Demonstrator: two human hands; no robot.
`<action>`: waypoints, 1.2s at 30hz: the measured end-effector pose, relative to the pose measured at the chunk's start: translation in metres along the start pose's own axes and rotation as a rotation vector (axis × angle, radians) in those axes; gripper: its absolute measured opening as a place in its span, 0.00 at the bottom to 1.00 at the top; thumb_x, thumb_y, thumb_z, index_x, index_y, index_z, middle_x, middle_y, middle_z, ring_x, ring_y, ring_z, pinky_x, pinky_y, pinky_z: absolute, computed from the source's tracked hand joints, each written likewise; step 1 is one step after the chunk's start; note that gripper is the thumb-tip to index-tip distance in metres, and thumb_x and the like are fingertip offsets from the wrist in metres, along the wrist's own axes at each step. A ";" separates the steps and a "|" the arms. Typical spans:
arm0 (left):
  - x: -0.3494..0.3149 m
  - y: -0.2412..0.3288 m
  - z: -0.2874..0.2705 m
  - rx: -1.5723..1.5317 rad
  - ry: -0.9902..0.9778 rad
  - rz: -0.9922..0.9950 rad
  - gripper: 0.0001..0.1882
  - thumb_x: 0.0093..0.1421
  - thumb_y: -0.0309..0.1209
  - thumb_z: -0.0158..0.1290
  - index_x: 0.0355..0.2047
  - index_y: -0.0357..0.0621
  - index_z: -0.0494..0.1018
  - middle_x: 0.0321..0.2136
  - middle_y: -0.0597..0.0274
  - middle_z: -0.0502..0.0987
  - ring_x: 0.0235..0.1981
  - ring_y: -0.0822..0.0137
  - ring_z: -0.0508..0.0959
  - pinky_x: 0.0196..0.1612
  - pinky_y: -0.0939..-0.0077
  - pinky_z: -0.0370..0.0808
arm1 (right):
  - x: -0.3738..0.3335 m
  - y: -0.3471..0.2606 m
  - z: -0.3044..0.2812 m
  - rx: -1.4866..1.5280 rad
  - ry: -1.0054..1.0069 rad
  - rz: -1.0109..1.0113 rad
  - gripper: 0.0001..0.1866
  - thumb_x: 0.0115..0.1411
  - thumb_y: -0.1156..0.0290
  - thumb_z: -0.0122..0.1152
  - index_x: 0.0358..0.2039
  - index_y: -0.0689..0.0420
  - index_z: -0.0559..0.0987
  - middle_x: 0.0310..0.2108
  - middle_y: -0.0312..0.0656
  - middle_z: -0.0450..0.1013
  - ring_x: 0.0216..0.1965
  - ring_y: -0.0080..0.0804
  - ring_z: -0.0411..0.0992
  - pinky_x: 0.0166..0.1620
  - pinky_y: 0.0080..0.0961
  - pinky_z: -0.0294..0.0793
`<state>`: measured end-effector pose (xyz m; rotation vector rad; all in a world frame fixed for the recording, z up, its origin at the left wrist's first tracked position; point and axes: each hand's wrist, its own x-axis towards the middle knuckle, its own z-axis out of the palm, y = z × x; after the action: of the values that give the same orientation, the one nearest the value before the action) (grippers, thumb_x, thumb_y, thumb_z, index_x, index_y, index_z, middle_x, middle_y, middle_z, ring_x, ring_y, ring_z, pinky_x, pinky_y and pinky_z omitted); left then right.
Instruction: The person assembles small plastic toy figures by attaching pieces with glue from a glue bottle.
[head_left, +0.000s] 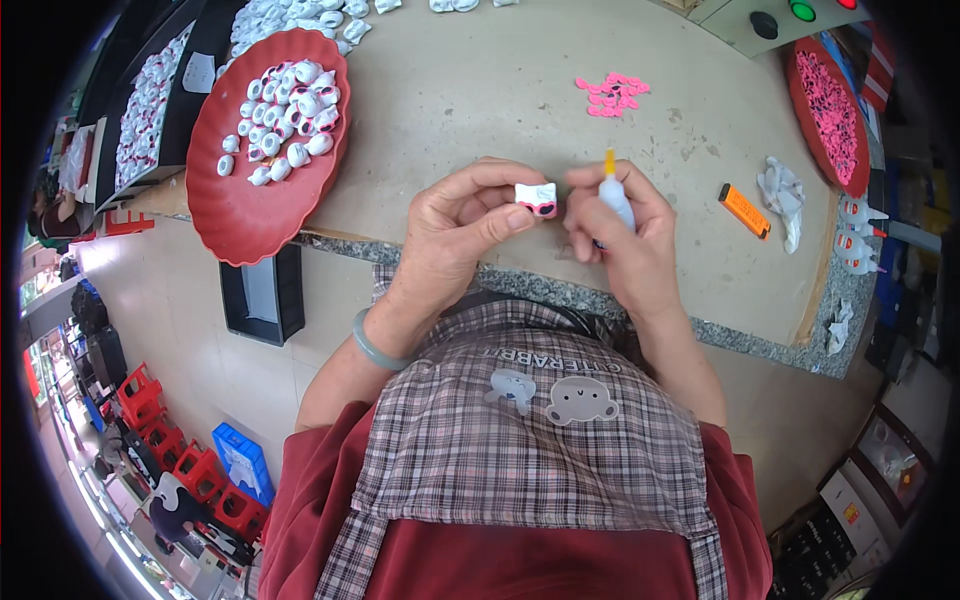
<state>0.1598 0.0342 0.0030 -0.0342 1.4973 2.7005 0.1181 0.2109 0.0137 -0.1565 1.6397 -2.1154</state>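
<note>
Between thumb and fingers, my left hand (455, 210) pinches a small white figure (535, 196) with pink-rimmed dark glasses along its lower edge. Close beside it, my right hand (630, 220) is closed around a small pale glue bottle (616, 203), whose yellow tip points up and away from me. The bottle and the figure are apart. Farther off on the table lies a loose group of small pink glasses pieces (612, 94).
A red scalloped plate (215, 215) of white figures overhangs the table's left edge. More figures (290, 18) lie behind it. At right are an orange box cutter (745, 211), crumpled tissue (783, 200), glue bottles (858, 236) and a red plate (808, 55) of pink pieces.
</note>
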 end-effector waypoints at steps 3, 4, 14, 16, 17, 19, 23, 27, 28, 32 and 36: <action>-0.001 0.009 -0.003 0.000 0.052 -0.038 0.14 0.55 0.19 0.55 0.43 0.31 0.71 0.37 0.58 0.77 0.40 0.69 0.77 0.45 0.77 0.73 | 0.004 -0.005 -0.004 0.319 -0.040 0.020 0.22 0.65 0.54 0.46 0.48 0.61 0.68 0.21 0.35 0.67 0.16 0.17 0.61 0.19 0.13 0.59; -0.002 0.012 -0.006 -0.007 0.047 -0.037 0.14 0.55 0.19 0.55 0.43 0.31 0.71 0.37 0.58 0.77 0.40 0.69 0.77 0.45 0.77 0.73 | 0.004 -0.005 -0.006 0.313 -0.036 0.018 0.22 0.65 0.54 0.46 0.48 0.61 0.68 0.21 0.35 0.67 0.16 0.17 0.61 0.19 0.13 0.59; -0.003 0.086 -0.055 0.903 0.483 0.521 0.14 0.54 0.17 0.55 0.42 0.32 0.73 0.38 0.61 0.76 0.38 0.72 0.76 0.43 0.83 0.71 | 0.008 -0.001 -0.013 0.385 -0.220 -0.119 0.26 0.63 0.49 0.50 0.46 0.62 0.69 0.18 0.36 0.66 0.15 0.18 0.61 0.20 0.16 0.58; -0.002 0.100 -0.077 1.073 0.544 0.600 0.14 0.54 0.19 0.56 0.43 0.35 0.74 0.41 0.60 0.75 0.42 0.69 0.75 0.45 0.79 0.71 | 0.009 -0.002 -0.014 0.365 -0.235 -0.131 0.26 0.62 0.49 0.50 0.45 0.62 0.70 0.18 0.35 0.65 0.14 0.18 0.61 0.19 0.16 0.58; -0.002 0.106 -0.077 1.076 0.547 0.598 0.14 0.54 0.19 0.56 0.43 0.35 0.74 0.41 0.60 0.75 0.42 0.69 0.75 0.45 0.79 0.71 | 0.009 -0.003 -0.014 0.354 -0.251 -0.135 0.26 0.62 0.49 0.50 0.44 0.63 0.70 0.17 0.35 0.65 0.14 0.18 0.61 0.19 0.16 0.57; 0.001 0.114 -0.074 1.661 0.624 0.714 0.15 0.54 0.22 0.57 0.43 0.40 0.75 0.45 0.58 0.74 0.47 0.65 0.73 0.49 0.73 0.70 | 0.008 -0.002 -0.015 0.338 -0.262 -0.138 0.26 0.62 0.49 0.51 0.44 0.63 0.70 0.17 0.35 0.65 0.14 0.18 0.61 0.19 0.16 0.57; 0.005 0.103 -0.054 1.665 0.517 0.814 0.16 0.51 0.21 0.57 0.42 0.43 0.76 0.47 0.56 0.72 0.49 0.61 0.72 0.49 0.72 0.69 | 0.007 0.000 -0.015 0.403 -0.283 -0.135 0.24 0.61 0.52 0.54 0.43 0.62 0.71 0.16 0.34 0.64 0.14 0.18 0.60 0.19 0.16 0.57; 0.016 0.078 -0.029 1.648 0.338 0.823 0.16 0.50 0.19 0.56 0.41 0.43 0.76 0.47 0.55 0.72 0.48 0.60 0.72 0.47 0.72 0.71 | 0.008 0.001 -0.016 0.488 -0.267 -0.096 0.19 0.60 0.58 0.58 0.42 0.60 0.71 0.16 0.33 0.62 0.13 0.18 0.59 0.18 0.16 0.56; 0.020 0.069 -0.025 1.566 0.271 0.793 0.16 0.50 0.19 0.56 0.41 0.42 0.76 0.47 0.55 0.72 0.47 0.59 0.72 0.46 0.71 0.71 | 0.009 0.001 -0.016 0.486 -0.273 -0.094 0.19 0.60 0.58 0.58 0.42 0.60 0.71 0.16 0.33 0.62 0.13 0.18 0.59 0.18 0.16 0.56; 0.038 0.053 -0.021 1.454 0.121 0.715 0.15 0.49 0.18 0.55 0.39 0.42 0.76 0.47 0.55 0.71 0.44 0.58 0.72 0.43 0.69 0.72 | 0.012 0.002 -0.019 0.561 -0.325 -0.056 0.18 0.60 0.57 0.57 0.43 0.55 0.69 0.16 0.30 0.60 0.13 0.17 0.58 0.16 0.14 0.54; 0.060 0.048 -0.027 1.535 0.137 0.746 0.13 0.50 0.20 0.54 0.38 0.42 0.75 0.45 0.56 0.72 0.43 0.55 0.72 0.44 0.66 0.71 | 0.014 0.004 -0.021 0.660 -0.351 -0.034 0.15 0.60 0.62 0.57 0.43 0.55 0.68 0.15 0.29 0.60 0.13 0.17 0.58 0.16 0.15 0.55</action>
<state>0.0965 -0.0119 0.0267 0.4593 3.5711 0.9882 0.0989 0.2226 0.0011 -0.3179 0.7002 -2.3677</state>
